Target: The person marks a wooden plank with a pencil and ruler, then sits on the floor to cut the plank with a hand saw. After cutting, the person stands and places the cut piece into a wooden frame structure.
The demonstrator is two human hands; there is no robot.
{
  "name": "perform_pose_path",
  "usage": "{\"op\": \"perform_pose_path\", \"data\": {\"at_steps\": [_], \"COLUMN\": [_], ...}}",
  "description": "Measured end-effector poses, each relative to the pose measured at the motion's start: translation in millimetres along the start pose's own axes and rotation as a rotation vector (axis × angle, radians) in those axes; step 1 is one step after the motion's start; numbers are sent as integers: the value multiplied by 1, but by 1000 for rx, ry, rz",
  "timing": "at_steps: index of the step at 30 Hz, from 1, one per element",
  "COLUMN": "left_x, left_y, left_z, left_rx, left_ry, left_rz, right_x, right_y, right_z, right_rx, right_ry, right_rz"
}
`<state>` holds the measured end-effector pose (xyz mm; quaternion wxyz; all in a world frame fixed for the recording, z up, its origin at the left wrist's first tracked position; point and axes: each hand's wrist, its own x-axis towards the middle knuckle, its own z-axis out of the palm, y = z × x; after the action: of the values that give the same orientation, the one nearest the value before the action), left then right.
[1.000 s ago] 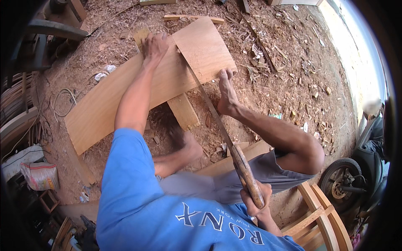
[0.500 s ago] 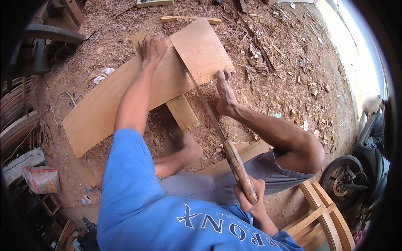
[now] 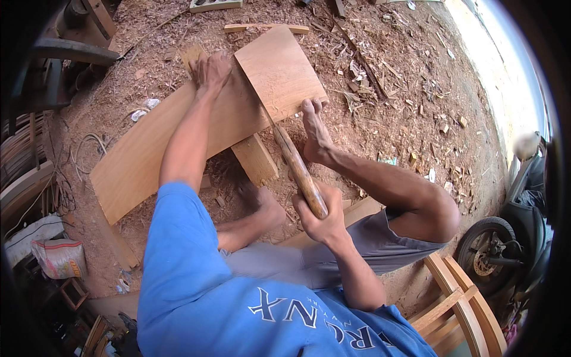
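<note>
My right hand (image 3: 321, 214) is wrapped round the long wooden handle (image 3: 300, 169) of a saw. The saw's blade (image 3: 267, 115) shows only as a short strip where it meets a broad, pale wooden board (image 3: 157, 140). A cut line runs across the board from the blade. Beyond that line is the board's far right section (image 3: 282, 71), with fine dust on it. My left hand (image 3: 211, 72) bears down on the board's far edge, its fingers bent over it. My bare right foot (image 3: 315, 128) has its toes on the section's near right corner.
A wooden block (image 3: 254, 159) lies under the board. Shavings and offcuts cover the ground. Curved wooden frame pieces (image 3: 467, 309) stand at the lower right beside a motorbike wheel (image 3: 489, 256). A sack (image 3: 59, 257) sits at the left, and a thin wood strip (image 3: 267, 28) lies beyond the board.
My right hand has pushed the saw away from me, up and to the left, so much less blade shows on the near side. My left hand stays on the board.
</note>
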<state>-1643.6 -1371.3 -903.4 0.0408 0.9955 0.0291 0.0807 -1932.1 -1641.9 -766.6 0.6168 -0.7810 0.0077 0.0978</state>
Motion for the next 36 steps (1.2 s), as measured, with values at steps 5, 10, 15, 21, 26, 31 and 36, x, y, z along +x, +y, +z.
{"op": "perform_pose_path", "data": {"at_steps": [5,10,15,21,26,31,36], "left_x": [-2,-3,-3,-2,1,-2,-4], "left_y": [-2,-6,-1,-7,-9,-4,2], "left_z": [3,2,-3,5,13,-1,-6], "left_rx": [-35,-129,-103,-59,-117,-107,-96], "left_ry": [42,25,8,15,27,0,13], "left_rz": [11,12,10,33,19,62,-24], "right_x": [-127,-64,27,-86,-141,-16,9], "right_y": [-38,-19,12,-24,-45,12,12], "right_z": [-62,-45,5,-45,-70,-6,4], "right_rx": [-23,22,17,-40,-112,43,-1], "right_ry": [-12,-95,-15,-96,-83,-44,-24], "right_rz": [177,123,23,172,208,68,-15]}}
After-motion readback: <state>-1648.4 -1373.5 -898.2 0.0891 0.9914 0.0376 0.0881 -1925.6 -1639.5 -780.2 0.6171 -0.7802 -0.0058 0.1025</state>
